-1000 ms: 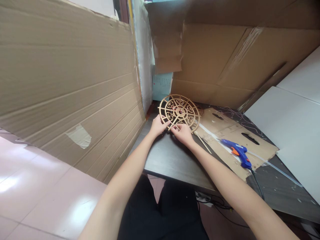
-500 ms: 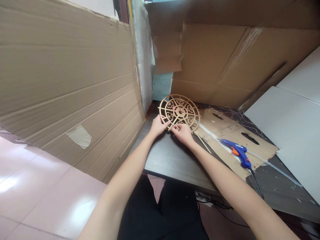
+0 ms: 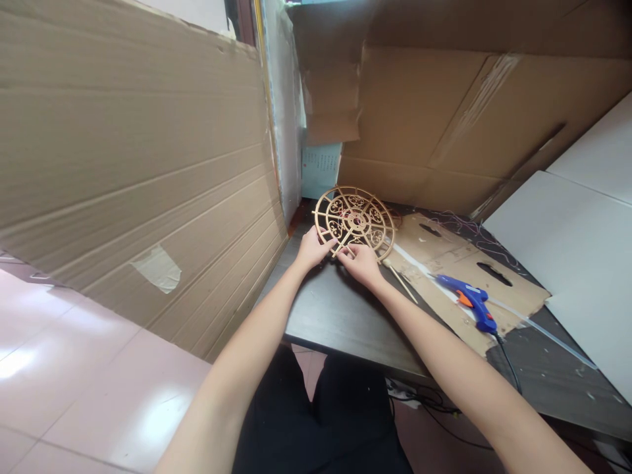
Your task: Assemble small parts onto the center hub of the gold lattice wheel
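Left hand (image 3: pixel 311 250) and right hand (image 3: pixel 362 265) both pinch narrowly at the near edge of a gold filigree wheel (image 3: pixel 354 220) on the far dark tabletop (image 3: pixel 345 336), wooden stick (image 3: pixel 401 284) and blue glue gun (image 3: pixel 467 296) to the right, handling seemingly in hand, steady two-handed grip called for.

A gold filigree wheel (image 3: pixel 354 222) with scrollwork; blue-and-orange glue gun (image 3: pixel 468 299).

Cardboard sheets (image 3: pixel 133 151), tiled floor (image 3: pixel 99 395), dark table (image 3: pixel 340 336)

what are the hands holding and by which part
Both hands hold a round gold openwork wheel by its lower rim: the left hand at the lower left, the right hand near the bottom.
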`<state>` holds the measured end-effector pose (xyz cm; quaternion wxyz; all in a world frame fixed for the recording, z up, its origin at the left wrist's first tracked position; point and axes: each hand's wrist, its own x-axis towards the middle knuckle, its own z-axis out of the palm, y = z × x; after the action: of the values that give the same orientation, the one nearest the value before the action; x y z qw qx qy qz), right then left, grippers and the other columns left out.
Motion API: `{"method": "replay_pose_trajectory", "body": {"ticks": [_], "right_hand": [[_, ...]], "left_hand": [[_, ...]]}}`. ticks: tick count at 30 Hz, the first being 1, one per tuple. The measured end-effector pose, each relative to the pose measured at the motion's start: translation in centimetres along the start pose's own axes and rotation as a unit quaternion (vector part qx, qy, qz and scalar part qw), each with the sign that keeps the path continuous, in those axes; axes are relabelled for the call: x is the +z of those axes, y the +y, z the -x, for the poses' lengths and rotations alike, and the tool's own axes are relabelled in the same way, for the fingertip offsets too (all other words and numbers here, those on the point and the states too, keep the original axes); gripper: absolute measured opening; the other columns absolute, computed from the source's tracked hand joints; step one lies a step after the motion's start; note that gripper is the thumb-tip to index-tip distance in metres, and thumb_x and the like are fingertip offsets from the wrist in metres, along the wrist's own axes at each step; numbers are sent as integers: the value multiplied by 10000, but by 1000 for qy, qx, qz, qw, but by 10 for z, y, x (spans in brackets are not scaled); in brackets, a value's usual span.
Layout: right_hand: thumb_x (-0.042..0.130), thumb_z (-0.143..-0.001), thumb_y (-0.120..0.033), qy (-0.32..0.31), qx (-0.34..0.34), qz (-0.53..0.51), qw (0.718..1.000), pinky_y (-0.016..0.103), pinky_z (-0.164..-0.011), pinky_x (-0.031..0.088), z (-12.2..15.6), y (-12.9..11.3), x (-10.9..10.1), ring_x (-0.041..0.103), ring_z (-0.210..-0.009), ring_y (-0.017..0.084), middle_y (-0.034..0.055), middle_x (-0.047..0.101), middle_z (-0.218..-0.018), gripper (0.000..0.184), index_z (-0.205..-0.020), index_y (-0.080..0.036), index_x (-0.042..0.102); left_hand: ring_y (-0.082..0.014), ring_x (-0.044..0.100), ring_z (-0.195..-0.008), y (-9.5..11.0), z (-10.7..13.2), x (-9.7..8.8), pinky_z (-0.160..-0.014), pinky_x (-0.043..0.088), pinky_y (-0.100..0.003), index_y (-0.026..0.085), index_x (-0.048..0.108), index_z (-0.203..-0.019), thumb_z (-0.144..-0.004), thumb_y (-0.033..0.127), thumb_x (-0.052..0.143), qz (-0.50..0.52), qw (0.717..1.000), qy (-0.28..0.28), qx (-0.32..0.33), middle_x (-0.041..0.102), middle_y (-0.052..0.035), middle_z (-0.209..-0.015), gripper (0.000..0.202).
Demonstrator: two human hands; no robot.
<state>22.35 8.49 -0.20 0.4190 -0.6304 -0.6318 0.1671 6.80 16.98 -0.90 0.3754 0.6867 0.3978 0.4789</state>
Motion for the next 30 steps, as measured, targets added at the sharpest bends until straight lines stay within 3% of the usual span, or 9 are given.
{"method": "replay_pose_trajectory", "body": {"ticks": [30], "right_hand": [[604,-804,-424,1,5,-1,1000,262,-569,289,0,-3,0,396,-550,112,-30,481,-520,307,-650,-166,666]], "left_hand": [[-243,747,-836,-1,-1,1,-773,565,-356,197,598,-940,-798,229,826,-10,1000,-1,5,793,-94,-949,270]]}}
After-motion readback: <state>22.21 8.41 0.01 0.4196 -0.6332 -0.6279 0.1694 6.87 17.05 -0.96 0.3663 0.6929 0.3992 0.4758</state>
